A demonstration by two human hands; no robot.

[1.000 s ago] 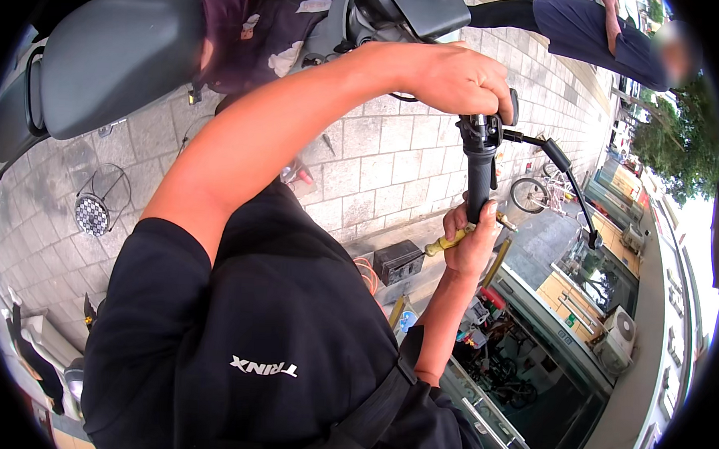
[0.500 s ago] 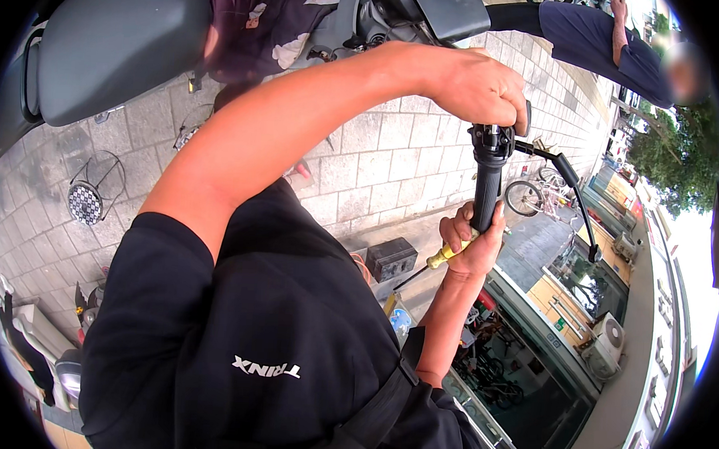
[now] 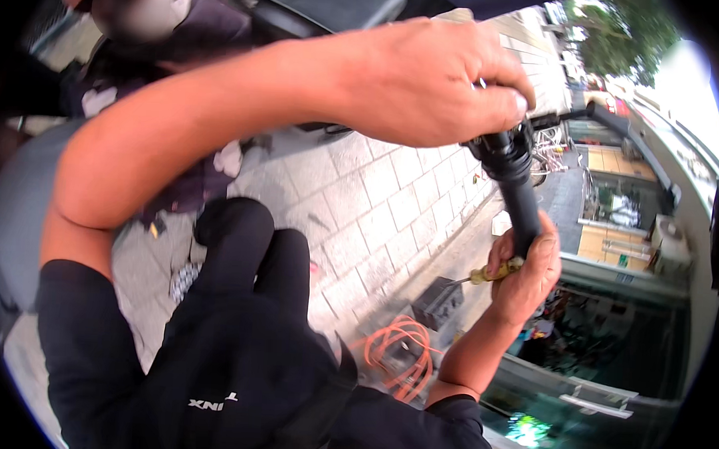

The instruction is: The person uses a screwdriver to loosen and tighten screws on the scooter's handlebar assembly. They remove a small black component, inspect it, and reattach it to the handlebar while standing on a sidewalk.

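A black handlebar with a ribbed grip (image 3: pixel 518 201) slants downward at right of centre. My left hand (image 3: pixel 434 87) reaches across from the left and is closed over the black control and lever housing (image 3: pixel 503 149) at the grip's upper end; its fingers cover part of it. My right hand (image 3: pixel 530 272) is wrapped round the grip's lower end. Tucked in the same hand is a screwdriver (image 3: pixel 490 272) with a yellowish handle, its thin shaft pointing left. From the housing a black mirror stem or lever arm (image 3: pixel 589 114) sticks out to the right.
A dark box (image 3: pixel 438 302) and a coiled orange hose (image 3: pixel 398 351) lie on the paving (image 3: pixel 353 184) below. A scooter seat (image 3: pixel 23 202) is at the left, near a person in dark clothes (image 3: pixel 203 33). Shop glass doors (image 3: pixel 603 347) stand on the right.
The view has swung, and the handlebar and both hands look nearer and further right. The handlebar tilts more. The orange hose shows more fully. Both hands keep their hold.
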